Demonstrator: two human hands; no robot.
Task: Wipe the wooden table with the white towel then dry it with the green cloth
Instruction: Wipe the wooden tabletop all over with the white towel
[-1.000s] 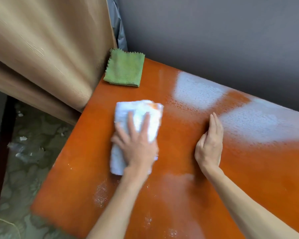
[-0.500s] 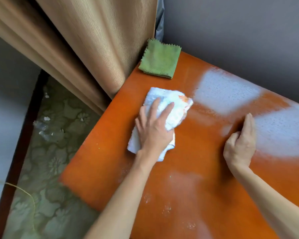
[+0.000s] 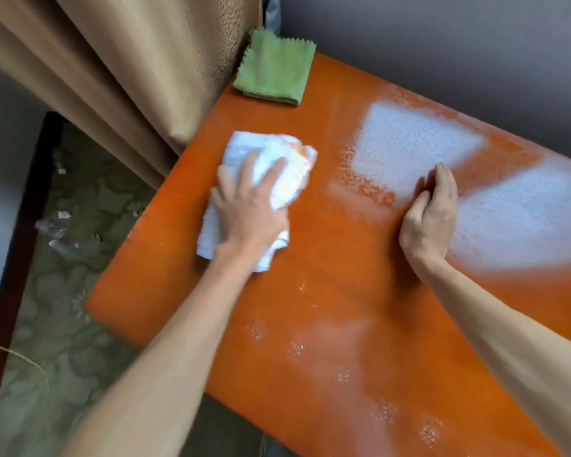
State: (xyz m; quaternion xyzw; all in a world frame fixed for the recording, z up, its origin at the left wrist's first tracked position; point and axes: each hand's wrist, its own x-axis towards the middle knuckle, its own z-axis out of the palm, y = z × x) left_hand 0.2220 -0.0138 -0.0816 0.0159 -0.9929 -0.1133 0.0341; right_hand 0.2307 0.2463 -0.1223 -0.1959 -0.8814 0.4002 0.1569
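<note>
An orange-brown wooden table (image 3: pixel 330 285) fills the middle of the view, with wet droplets and bright reflected patches on its top. My left hand (image 3: pixel 248 209) presses flat on a crumpled white towel (image 3: pixel 277 163) near the table's left edge, fingers spread over it. My right hand (image 3: pixel 431 214) rests on the table top to the right, fingers together, holding nothing. A folded green cloth (image 3: pixel 276 72) lies at the table's far left corner, apart from both hands.
A beige curtain (image 3: pixel 139 67) hangs against the table's left edge next to the green cloth. A grey wall (image 3: pixel 442 37) runs along the far side. Patterned green floor (image 3: pixel 66 291) lies to the left, with small debris and a dark wooden strip.
My left hand has kept the towel under it and shifted it along the left part of the table. The towel is more bunched. The view has swung left.
</note>
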